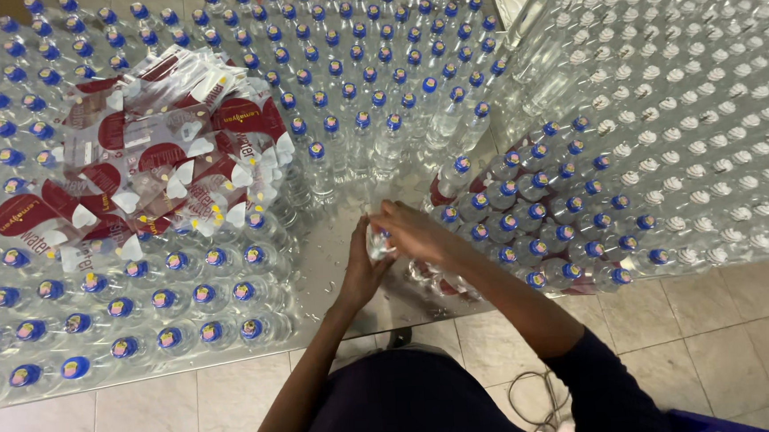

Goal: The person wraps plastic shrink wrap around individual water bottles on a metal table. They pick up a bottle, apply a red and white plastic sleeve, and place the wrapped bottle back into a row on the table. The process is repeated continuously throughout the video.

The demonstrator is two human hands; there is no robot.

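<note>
- Head view, centre: I see my left hand (363, 266) wrapped around the body of a small clear plastic water bottle (380, 243), fingers curled on it from the 8 o'clock side, likely to steady it.
- My right hand (414, 232) comes in from 4 o'clock and lies over the top of the same bottle, fingers bent close on the neck or cap; the cap is mostly hidden, so I cannot tell what they do there.
- The bottle stands in a bare gap of the shiny metal table (333, 255), between the packed groups, which gives both hands room.
- At 9 to 12 o'clock: dense rows of clear bottles with blue caps (340, 67), set upright and touching.
- On top of them at 10 o'clock: a loose heap of red-and-white plastic label sleeves (146, 164), within reach of the left hand.
- At 3 o'clock: a smaller cluster of blue-capped bottles with red labels (553, 206), just beside my right forearm.
- At 1 to 2 o'clock: rows of clear bottles with white caps (706, 90), kept apart.
- At 6 o'clock: pale floor tiles (192, 415).
</note>
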